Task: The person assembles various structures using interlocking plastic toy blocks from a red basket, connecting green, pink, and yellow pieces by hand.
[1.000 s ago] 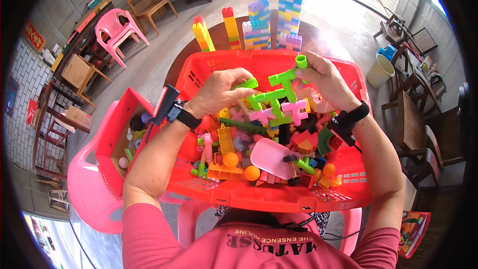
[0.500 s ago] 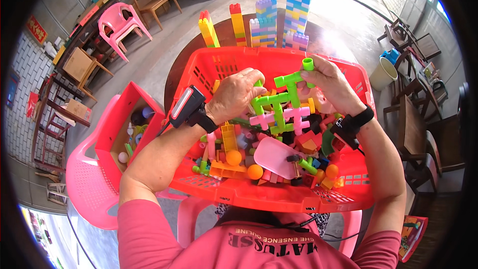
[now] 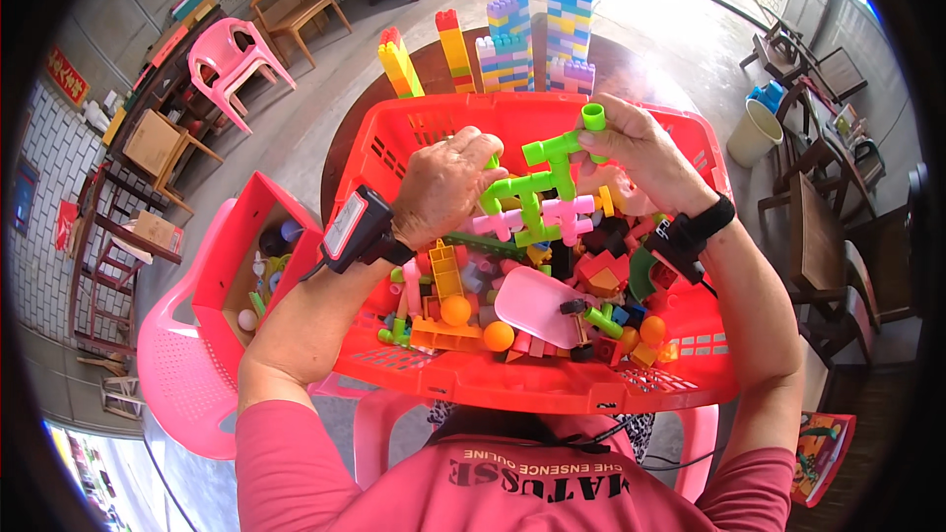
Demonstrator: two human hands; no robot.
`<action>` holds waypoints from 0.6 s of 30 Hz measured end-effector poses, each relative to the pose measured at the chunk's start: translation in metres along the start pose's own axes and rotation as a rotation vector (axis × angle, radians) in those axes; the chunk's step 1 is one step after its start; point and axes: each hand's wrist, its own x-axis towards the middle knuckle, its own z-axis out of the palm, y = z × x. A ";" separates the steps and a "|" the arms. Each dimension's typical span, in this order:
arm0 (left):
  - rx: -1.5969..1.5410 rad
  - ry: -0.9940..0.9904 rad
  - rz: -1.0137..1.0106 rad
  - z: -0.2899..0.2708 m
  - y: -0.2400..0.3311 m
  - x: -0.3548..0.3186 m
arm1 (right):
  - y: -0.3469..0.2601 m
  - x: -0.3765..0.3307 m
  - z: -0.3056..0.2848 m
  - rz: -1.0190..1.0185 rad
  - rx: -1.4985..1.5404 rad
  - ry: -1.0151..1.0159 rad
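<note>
While each hand grips it, the tube assembly (image 3: pixel 540 199) shows joined green and pink pipes.

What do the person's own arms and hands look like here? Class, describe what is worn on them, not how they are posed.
Both hands are bare, the left hand and the right hand. Pink sleeves reach about to the elbows. The left wrist carries a black strap with a boxy grey-and-black device. The right wrist wears a black band with a small dark device.

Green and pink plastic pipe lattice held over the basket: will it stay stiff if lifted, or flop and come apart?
The green and pink plastic pipe lattice probably lifts stiffly and lightly: thin, hollow-looking tubes. Its push-fit joints may pop, so both the left hand and right hand support it.
</note>
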 end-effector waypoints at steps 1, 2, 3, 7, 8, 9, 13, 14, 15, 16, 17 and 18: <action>0.005 0.003 0.012 -0.001 -0.001 0.001 | -0.001 0.000 0.000 0.011 -0.042 0.014; 0.007 0.004 0.024 -0.003 -0.002 0.001 | -0.001 0.000 -0.001 -0.022 -0.022 -0.009; 0.003 -0.007 0.043 -0.004 -0.004 0.001 | -0.002 0.000 -0.002 -0.034 -0.016 -0.017; -0.376 0.006 -0.145 -0.006 -0.007 0.001 | 0.000 0.001 -0.007 -0.104 0.073 -0.040; -0.628 0.064 -0.242 -0.005 -0.007 0.001 | 0.001 0.001 -0.008 -0.108 0.077 -0.043; -0.874 0.118 -0.331 -0.004 -0.007 0.000 | 0.001 0.002 -0.010 -0.075 0.144 0.014; -1.070 0.142 -0.517 -0.005 -0.014 0.006 | 0.001 0.004 -0.015 -0.067 0.377 0.142; -1.133 0.010 -0.555 -0.007 -0.014 0.005 | 0.002 0.005 -0.016 -0.078 0.401 0.141; -1.132 -0.092 -0.555 -0.007 -0.014 0.004 | 0.002 0.005 -0.017 -0.077 0.415 0.162; -1.128 -0.189 -0.562 -0.007 -0.013 0.003 | 0.003 0.006 -0.016 -0.070 0.377 0.163; -1.128 -0.281 -0.549 -0.006 -0.012 0.002 | 0.004 0.006 -0.015 -0.088 0.385 0.107; -1.067 -0.281 -0.617 -0.004 -0.010 -0.001 | 0.006 0.006 -0.011 -0.071 0.377 0.097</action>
